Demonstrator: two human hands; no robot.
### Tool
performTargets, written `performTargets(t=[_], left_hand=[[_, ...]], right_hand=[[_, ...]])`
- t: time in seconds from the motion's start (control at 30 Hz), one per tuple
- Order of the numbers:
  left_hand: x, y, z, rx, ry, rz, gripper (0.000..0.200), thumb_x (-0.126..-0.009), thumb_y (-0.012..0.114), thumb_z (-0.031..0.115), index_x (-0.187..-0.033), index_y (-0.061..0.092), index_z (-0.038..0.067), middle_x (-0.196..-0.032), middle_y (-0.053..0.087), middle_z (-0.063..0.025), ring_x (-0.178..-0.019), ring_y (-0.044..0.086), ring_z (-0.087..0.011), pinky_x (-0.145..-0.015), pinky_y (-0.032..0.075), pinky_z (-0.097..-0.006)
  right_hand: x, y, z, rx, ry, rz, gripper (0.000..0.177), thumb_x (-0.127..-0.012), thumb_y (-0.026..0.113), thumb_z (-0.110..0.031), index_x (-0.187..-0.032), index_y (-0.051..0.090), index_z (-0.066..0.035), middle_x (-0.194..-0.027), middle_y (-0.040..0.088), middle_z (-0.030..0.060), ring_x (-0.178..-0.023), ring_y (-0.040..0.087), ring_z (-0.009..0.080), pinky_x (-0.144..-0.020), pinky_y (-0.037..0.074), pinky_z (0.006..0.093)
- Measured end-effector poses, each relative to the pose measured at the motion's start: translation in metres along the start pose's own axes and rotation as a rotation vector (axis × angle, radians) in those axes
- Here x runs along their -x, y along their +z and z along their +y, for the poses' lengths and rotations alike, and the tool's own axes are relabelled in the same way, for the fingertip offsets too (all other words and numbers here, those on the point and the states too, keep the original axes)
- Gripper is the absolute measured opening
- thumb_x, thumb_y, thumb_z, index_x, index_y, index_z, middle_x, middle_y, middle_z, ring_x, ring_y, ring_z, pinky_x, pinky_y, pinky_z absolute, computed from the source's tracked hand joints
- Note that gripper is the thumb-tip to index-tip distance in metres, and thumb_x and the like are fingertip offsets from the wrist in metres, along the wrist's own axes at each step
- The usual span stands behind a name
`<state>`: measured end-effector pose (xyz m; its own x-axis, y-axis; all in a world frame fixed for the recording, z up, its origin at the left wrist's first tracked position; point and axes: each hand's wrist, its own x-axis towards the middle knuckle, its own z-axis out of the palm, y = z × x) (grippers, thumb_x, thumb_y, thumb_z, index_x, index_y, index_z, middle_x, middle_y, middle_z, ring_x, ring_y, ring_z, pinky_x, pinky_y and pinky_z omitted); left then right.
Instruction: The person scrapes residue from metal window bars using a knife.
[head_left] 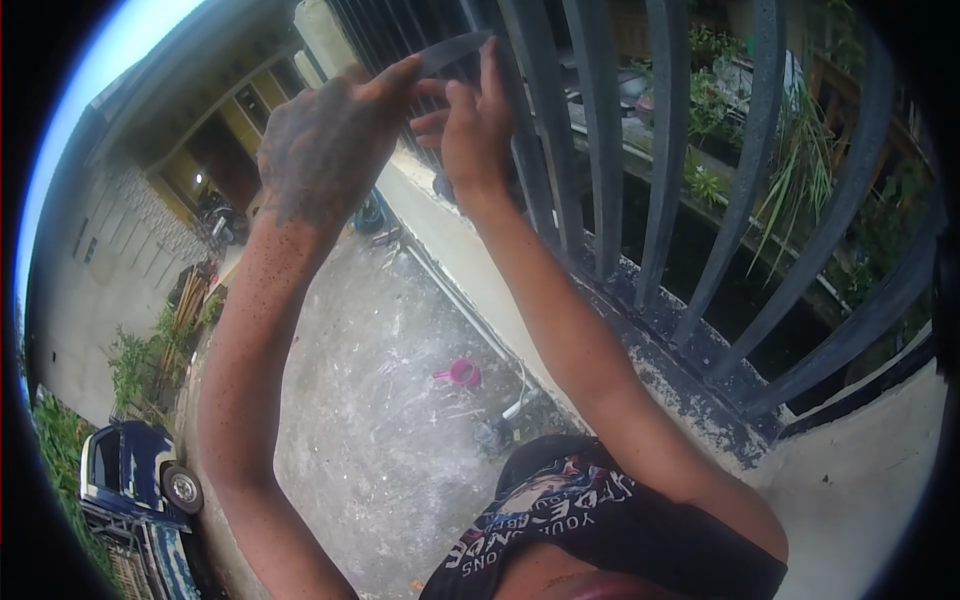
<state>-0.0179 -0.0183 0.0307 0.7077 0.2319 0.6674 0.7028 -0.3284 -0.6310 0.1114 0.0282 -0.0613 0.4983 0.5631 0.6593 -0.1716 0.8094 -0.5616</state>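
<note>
We're outdoors, in what looks like a home's yard [370, 420]: bare concrete ground, a barred metal fence [603, 150] along one side, potted greenery [706, 182], a parked blue truck [141, 465] and a yellow-trimmed house [262, 90]

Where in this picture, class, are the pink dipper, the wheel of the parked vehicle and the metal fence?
Pink dipper [464, 374]: head view, on its round cup.
Wheel [183, 488]: head view, near its hub.
Metal fence [665, 150]: head view, partway along one of its bars.
</note>
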Motion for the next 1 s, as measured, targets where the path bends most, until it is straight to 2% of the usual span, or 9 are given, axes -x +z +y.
performTargets(t=[0.2,0.37,0.43,0.5,0.63,0.8,0.87,0.9,1.0], left_hand=[[-0.012,-0.006,-0.002,0.131,-0.089,-0.019,0.034,-0.107,0.055,0.042,-0.136,0.069,0.031,-0.085,0.074,-0.0074,-0.069,0.074,-0.0223,-0.059,0.06,-0.038],[-0.012,-0.004,-0.005,0.165,-0.098,-0.055,0.033,-0.106,0.055,0.043,-0.133,0.071,0.031,-0.085,0.074,-0.0091,-0.071,0.074,-0.0223,-0.062,0.06,-0.0402],[-0.015,0.003,-0.01,0.188,-0.117,-0.075,0.033,-0.106,0.056,0.043,-0.133,0.071,0.031,-0.085,0.074,-0.0094,-0.071,0.074,-0.0223,-0.062,0.06,-0.0407],[-0.021,0.011,-0.018,0.238,-0.081,0.034,0.033,-0.106,0.056,0.043,-0.132,0.072,0.031,-0.086,0.075,-0.0093,-0.071,0.074,-0.0221,-0.061,0.059,-0.0404],[-0.002,0.009,-0.011,0.263,-0.141,-0.077,0.033,-0.106,0.056,0.041,-0.133,0.071,0.03,-0.085,0.074,-0.011,-0.073,0.074,-0.0242,-0.065,0.059,-0.039],[-0.014,0.021,-0.024,0.272,-0.117,-0.015,0.032,-0.106,0.056,0.041,-0.133,0.071,0.03,-0.085,0.074,-0.0119,-0.072,0.073,-0.0267,-0.068,0.059,-0.04],[-0.021,0.028,-0.032,0.336,-0.105,0.09,0.033,-0.106,0.057,0.041,-0.134,0.07,0.031,-0.087,0.074,-0.0127,-0.074,0.074,-0.0273,-0.069,0.059,-0.0407],[-0.019,0.022,-0.03,0.336,-0.128,0.043,0.033,-0.105,0.058,0.042,-0.134,0.071,0.031,-0.091,0.076,-0.0126,-0.075,0.075,-0.0259,-0.07,0.059,-0.0409],[-0.003,0.016,-0.025,0.325,-0.122,-0.061,0.032,-0.104,0.06,0.042,-0.133,0.071,0.032,-0.092,0.077,-0.0112,-0.074,0.075,-0.0242,-0.069,0.059,-0.0399]], right_hand=[[-0.01,-0.005,-0.016,0.021,0.049,-0.046,0.073,-0.1,0.04,-0.014,-0.167,0.01,-0.017,-0.083,0.076,0.0145,-0.052,0.069,0.0179,-0.049,0.06,0.0294],[-0.004,-0.011,-0.018,0.146,0.098,-0.047,0.075,-0.097,0.038,-0.013,-0.167,0.011,-0.013,-0.078,0.075,0.0147,-0.052,0.07,0.0186,-0.051,0.061,0.0309],[-0.011,-0.007,-0.024,0.146,0.08,-0.043,0.075,-0.097,0.038,-0.013,-0.167,0.01,-0.013,-0.078,0.075,0.0152,-0.053,0.07,0.0193,-0.051,0.061,0.0311],[-0.016,-0.005,-0.028,0.141,0.064,-0.05,0.076,-0.097,0.038,-0.014,-0.167,0.009,-0.013,-0.079,0.075,0.0162,-0.053,0.071,0.0211,-0.052,0.062,0.0321],[0.0,-0.009,-0.021,0.177,0.113,-0.068,0.077,-0.097,0.038,-0.014,-0.167,0.007,-0.016,-0.081,0.076,0.0167,-0.054,0.072,0.0225,-0.051,0.062,0.0325],[-0.018,-0.004,-0.025,0.201,0.02,-0.086,0.08,-0.097,0.041,-0.015,-0.167,0.005,-0.016,-0.082,0.076,0.0163,-0.055,0.072,0.0227,-0.053,0.062,0.0341],[-0.022,0.002,-0.055,0.001,0.142,-0.078,0.077,-0.098,0.044,-0.011,-0.168,0.012,-0.019,-0.088,0.073,0.0186,-0.048,0.065,0.0208,-0.043,0.055,0.033],[-0.019,0.002,-0.049,0.001,0.141,-0.081,0.077,-0.098,0.044,-0.011,-0.168,0.012,-0.019,-0.088,0.073,0.0186,-0.048,0.065,0.0208,-0.043,0.055,0.033],[-0.001,-0.007,-0.024,0.243,0.11,-0.074,0.079,-0.097,0.041,-0.016,-0.167,0.005,-0.014,-0.082,0.077,0.0161,-0.056,0.073,0.0227,-0.055,0.063,0.0338]])
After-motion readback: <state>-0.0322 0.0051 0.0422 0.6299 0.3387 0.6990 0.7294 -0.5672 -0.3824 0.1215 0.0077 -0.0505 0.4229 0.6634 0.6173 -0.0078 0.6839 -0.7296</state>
